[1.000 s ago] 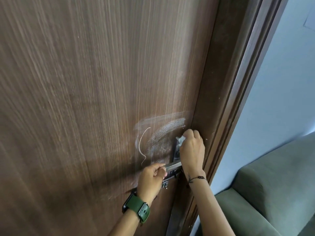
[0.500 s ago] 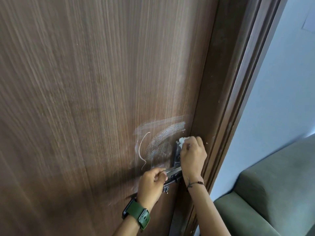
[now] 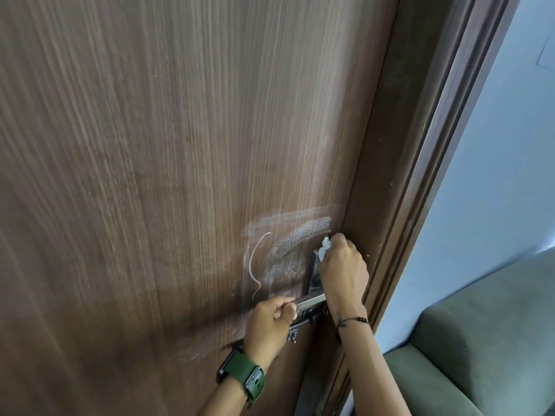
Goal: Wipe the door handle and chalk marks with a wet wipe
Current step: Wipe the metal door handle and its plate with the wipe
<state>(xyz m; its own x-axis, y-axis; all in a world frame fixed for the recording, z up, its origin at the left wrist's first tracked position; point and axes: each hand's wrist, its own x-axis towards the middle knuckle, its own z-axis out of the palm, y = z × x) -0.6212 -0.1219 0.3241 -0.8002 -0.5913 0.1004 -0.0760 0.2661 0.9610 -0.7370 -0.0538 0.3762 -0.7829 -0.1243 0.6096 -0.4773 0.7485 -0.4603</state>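
A brown wooden door (image 3: 180, 145) fills most of the view. White chalk marks (image 3: 288, 244), smeared arcs and a thin squiggle, sit just left of the metal handle plate (image 3: 313, 274). My left hand (image 3: 270, 322) is closed around the end of the metal door handle (image 3: 310, 301). My right hand (image 3: 342, 271) presses a crumpled white wet wipe (image 3: 324, 247) against the top of the plate, near the door's edge. A small latch (image 3: 295, 331) shows below the handle.
The dark door frame (image 3: 420, 175) runs down the right of the door. Beyond it are a pale blue wall (image 3: 495, 175) and a grey-green sofa (image 3: 480, 340) at the lower right.
My right hand with the wipe slid down from the top of the plate, then came back up a little. My left hand stayed on the handle.
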